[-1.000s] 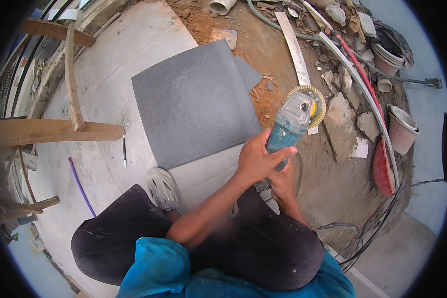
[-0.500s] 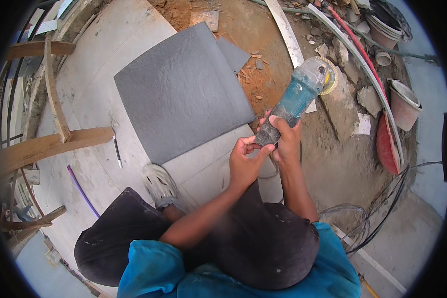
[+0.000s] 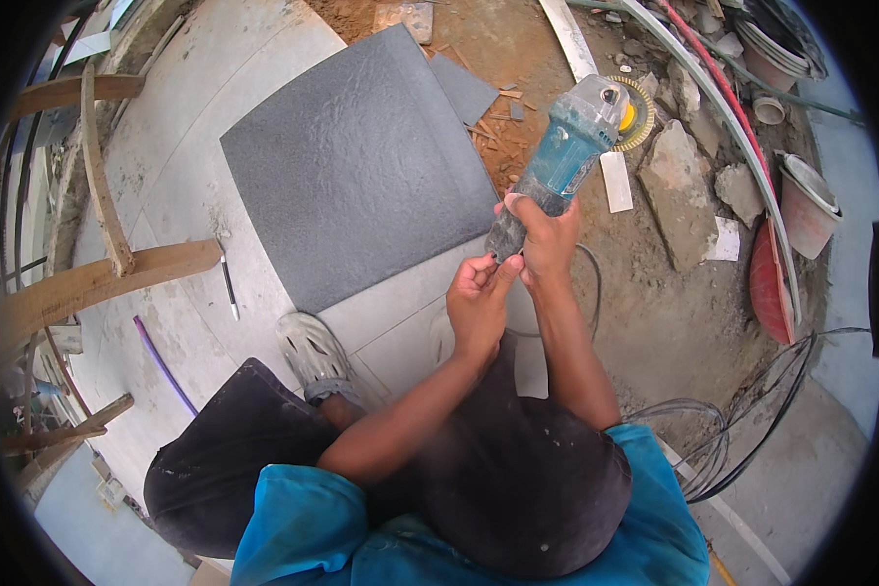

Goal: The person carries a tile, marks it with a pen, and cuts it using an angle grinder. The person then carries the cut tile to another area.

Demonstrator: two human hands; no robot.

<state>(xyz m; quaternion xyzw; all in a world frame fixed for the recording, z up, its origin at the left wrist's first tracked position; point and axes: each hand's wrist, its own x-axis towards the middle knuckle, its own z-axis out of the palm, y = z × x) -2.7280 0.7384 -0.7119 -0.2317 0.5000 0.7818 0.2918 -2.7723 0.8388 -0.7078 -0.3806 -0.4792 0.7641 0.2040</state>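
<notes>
I hold a teal and silver angle grinder, angled up to the right, with its yellow-centred toothed disc over the debris. My right hand is wrapped round its dust-covered rear handle. My left hand has its thumb and fingers closed at the grinder's tail end; exactly what they pinch is too small to make out. Beyond my hands a large dark grey textured tile lies on pale flooring and dirt, with a smaller grey piece under its right side. A cord loops below the grinder.
Wooden boards and railings stand at left, near a pen and purple tube. At right are broken concrete, long strips, a red curved object, buckets and black cables. My sandalled foot is below the tile.
My left hand has moved from the grinder's body down to its tail end. My right hand has come up around the handle. The grinder has shifted a little up the view.
</notes>
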